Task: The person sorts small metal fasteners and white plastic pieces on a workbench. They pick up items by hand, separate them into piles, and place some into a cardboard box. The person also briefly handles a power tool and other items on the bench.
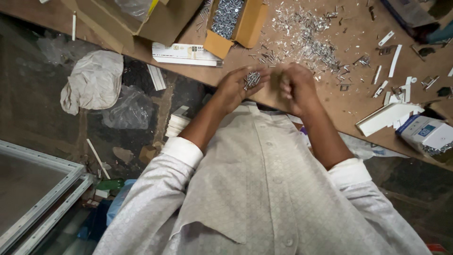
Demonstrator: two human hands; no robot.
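Note:
My left hand is cupped palm-up at the near edge of the wooden worktop and holds a small heap of silver screws. My right hand is curled closed just to the right of it, almost touching; what sits in its fingers is hidden. Beyond both hands a loose scatter of screws lies spread on the worktop. An open cardboard box full of the same screws stands at the back, left of the scatter.
A larger cardboard box and a flat white carton sit at the worktop's left end. White plastic strips and a white-blue packet lie at the right. On the floor left: crumpled bags, a metal frame.

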